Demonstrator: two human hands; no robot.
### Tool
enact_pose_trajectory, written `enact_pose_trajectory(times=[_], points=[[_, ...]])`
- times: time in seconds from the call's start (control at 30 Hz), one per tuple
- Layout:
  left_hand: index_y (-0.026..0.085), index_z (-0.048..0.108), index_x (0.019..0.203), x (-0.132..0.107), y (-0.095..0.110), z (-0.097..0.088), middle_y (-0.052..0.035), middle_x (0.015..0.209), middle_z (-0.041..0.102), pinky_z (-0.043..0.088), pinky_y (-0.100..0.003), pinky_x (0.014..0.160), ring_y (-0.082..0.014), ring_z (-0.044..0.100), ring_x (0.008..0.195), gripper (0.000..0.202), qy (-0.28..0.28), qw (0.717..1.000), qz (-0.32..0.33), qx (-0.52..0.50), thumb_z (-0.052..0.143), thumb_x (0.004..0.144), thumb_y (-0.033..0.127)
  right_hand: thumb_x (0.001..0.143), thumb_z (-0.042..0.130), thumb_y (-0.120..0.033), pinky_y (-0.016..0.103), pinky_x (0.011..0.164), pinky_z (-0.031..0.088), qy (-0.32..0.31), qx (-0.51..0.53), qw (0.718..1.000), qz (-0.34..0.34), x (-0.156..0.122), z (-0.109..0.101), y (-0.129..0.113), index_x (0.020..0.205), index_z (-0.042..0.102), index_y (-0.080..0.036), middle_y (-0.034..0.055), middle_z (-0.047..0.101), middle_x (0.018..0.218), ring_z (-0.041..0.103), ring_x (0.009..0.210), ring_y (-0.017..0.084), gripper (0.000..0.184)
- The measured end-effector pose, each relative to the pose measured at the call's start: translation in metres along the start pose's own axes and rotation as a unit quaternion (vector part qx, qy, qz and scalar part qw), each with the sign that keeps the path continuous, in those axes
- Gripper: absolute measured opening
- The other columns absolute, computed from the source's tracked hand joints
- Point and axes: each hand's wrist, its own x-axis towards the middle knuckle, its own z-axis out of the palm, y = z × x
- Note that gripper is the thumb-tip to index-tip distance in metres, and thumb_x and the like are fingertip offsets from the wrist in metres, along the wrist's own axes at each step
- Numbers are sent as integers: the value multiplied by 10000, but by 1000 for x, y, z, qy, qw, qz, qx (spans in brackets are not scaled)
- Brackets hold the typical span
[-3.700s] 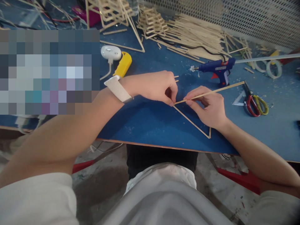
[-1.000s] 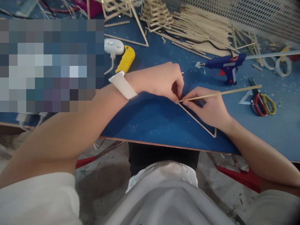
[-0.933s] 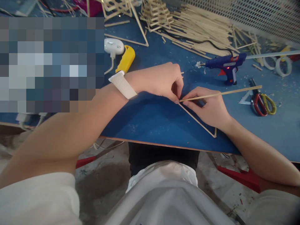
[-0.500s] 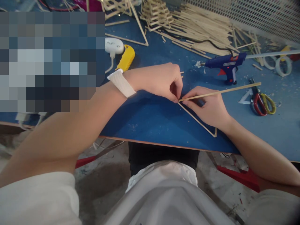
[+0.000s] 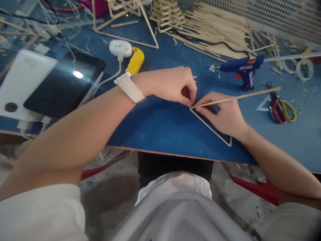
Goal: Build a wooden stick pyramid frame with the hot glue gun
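My left hand is closed in a pinch, its fingertips at the corner where thin wooden sticks meet. From that corner one long wooden stick slants up to the right, across my right hand. The thumb and fingers of my right hand pinch near its left end. Below, a wooden stick frame runs from the corner to a second corner near the table edge; its far side is hidden under my right hand. Two small stick ends poke out beyond my left knuckles.
A blue glue gun stands beyond my right hand. Scissors lie to the right. Behind are a pile of wooden sticks and a stacked stick structure. At left are a yellow tool, a white charger and a dark phone.
My left fingertips have lifted very slightly, and the stick's end at the corner shows a little more. Otherwise both hands hold nearly the same position.
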Motion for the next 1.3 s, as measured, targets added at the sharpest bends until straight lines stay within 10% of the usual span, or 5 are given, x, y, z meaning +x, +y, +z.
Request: enact_pose_trajectory(times=[1.3], points=[[287, 956, 983, -1, 9, 0, -5, 928, 881, 499, -339, 869, -176, 732, 822, 143, -16, 999, -1, 29, 820, 939, 299, 1090, 882, -406, 456, 793, 653, -1, -14, 1000, 7, -1, -1, 0, 1052, 895, -301, 51, 879, 1020, 787, 853, 261, 112]])
